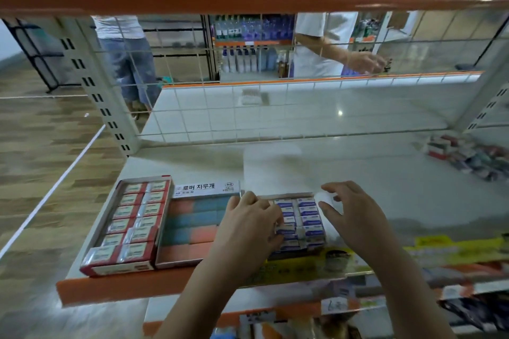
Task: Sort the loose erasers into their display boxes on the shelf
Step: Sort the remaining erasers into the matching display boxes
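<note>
On the white shelf point(358, 173), the left hand point(248, 226) curls its fingers onto blue-labelled erasers point(308, 217) in the right-hand display box point(292, 254). The right hand point(355, 215) hovers beside them, fingers spread and holding nothing. Loose erasers point(473, 157) lie far right.

The shelf point(358, 173) is white with an orange front edge. One box point(125, 224) is red and holds red-and-white erasers. The middle box point(190, 224) has pink and blue blocks like a checkerboard. The third box point(303, 221) holds blue-and-white erasers
</note>
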`<state>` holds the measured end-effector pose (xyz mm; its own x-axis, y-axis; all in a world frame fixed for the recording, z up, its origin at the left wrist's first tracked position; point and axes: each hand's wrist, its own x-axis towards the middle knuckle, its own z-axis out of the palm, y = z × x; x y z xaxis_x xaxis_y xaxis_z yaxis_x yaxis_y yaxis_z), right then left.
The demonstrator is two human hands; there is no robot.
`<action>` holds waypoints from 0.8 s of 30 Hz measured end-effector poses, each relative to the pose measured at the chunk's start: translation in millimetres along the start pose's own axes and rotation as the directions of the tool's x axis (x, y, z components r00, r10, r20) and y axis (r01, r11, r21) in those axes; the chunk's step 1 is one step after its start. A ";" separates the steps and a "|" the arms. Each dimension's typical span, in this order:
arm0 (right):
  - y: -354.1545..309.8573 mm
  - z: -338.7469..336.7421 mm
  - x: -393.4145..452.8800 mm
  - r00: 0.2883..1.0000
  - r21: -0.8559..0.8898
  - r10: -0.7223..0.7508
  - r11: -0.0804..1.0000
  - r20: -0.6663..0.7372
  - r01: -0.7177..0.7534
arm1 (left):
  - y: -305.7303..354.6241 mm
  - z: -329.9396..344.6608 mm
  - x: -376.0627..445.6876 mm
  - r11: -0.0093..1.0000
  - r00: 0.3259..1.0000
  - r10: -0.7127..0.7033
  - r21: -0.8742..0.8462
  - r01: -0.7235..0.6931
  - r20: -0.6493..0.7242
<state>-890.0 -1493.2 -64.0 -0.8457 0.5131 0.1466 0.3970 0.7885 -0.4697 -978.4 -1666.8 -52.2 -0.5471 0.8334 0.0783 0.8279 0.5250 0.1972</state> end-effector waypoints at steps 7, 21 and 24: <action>3.7 2.6 -2.1 0.998 0.038 0.059 0.997 0.033 -0.061 | 8.2 10.0 6.1 0.997 0.999 -0.028 0.079 0.027 0.015; 1.7 6.5 -14.8 0.999 0.103 0.039 0.994 0.039 -0.042 | 14.3 15.0 11.5 0.995 1.000 -0.008 0.095 0.006 0.019; 3.0 5.6 -15.4 0.998 0.110 0.031 0.993 0.054 -0.037 | 14.7 13.6 13.9 0.992 0.999 0.007 0.124 -0.012 0.041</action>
<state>-877.8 -1500.6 -72.6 -0.8510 0.5184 0.0842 0.3866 0.7268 -0.5677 -972.2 -1645.1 -61.5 -0.5361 0.8432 0.0396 0.8432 0.5326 0.0735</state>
